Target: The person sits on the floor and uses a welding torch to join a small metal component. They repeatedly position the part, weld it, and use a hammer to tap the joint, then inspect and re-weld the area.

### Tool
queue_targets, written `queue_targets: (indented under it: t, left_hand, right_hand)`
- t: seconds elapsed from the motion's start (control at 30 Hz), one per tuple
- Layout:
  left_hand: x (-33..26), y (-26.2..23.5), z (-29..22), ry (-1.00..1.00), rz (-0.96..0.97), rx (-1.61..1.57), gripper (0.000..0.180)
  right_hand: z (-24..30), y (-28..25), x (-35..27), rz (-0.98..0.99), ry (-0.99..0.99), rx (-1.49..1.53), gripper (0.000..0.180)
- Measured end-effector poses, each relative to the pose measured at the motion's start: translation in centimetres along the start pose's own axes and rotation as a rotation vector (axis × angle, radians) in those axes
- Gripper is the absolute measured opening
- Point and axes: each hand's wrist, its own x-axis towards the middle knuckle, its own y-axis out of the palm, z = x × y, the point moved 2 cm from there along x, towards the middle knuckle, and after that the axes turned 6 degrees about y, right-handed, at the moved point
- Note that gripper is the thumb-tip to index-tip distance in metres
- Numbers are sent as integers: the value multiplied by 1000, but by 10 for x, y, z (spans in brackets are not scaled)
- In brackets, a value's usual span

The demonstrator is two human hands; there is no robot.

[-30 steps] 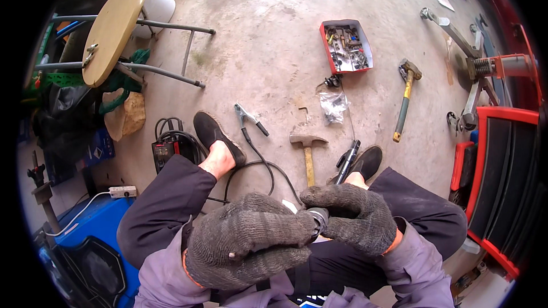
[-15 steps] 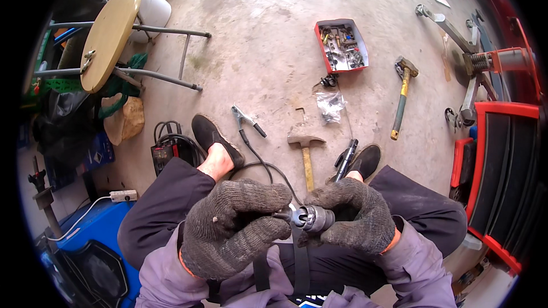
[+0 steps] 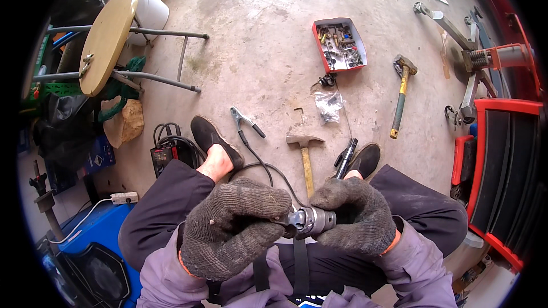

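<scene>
Dark grey cylindrical metal piece with a notched collar (image 3: 315,221): held level above the lap, between the two gloved hands. A brighter, narrower metal end shows at its left; whether that is a separate part cannot be told.

Left hand in grey-brown knitted glove (image 3: 233,228): closed narrow, pinching the narrower end. Right hand in matching glove (image 3: 361,217): curled, thumb and fingers about the thick end. Fingertips partly hidden by the knit.

Risks, as judged: thick knit could dull the feel and let the smooth metal roll or slip, since each hand has only one end. If the bright end is loose, a pull apart could drop it into the lap or onto the concrete floor (image 3: 251,68). Loose wool might also snag on the collar's notches.

Counts, working outward: one metal piece. Two hammers: a wooden-handled hammer with a rusty head (image 3: 308,165) just ahead, a yellow-and-green-handled hammer (image 3: 403,96) farther right. One silver spring clamp with black grips (image 3: 248,122). One black rod-like tool (image 3: 346,159) by the right shoe. One small L-shaped key (image 3: 300,114). One clear plastic bag (image 3: 329,106). One red-sided open box (image 3: 319,51); bits inside too jumbled to count. Two black shoes (image 3: 365,161).
</scene>
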Motion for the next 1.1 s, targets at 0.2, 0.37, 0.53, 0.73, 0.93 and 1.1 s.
queue_targets:
  t: [0.2, 0.37, 0.53, 0.73, 0.93, 1.1]
  left_hand:
    - [-5, 1, -2, -123, -28, -107, 34]
    - [-2, 0, 0, -152, -9, -154, 32]
    - [-7, 3, 3, -218, -30, -260, 32]
    - [-6, 4, 5, -61, 95, 88, 36]
    - [-10, 6, 10, 10, -37, 41, 34]
    - [-7, 6, 3, -93, -33, -87, 33]
  right_hand:
    - [5, 0, -2, -89, 85, -134, 54]
    - [5, 1, -3, -90, 107, -48, 54]
    - [6, 0, -5, -109, 163, -24, 56]
    - [9, -1, -4, -219, 145, -50, 57]
    - [4, 1, -2, -205, 50, -50, 47]
    - [-1, -4, 1, -155, -99, -189, 47]
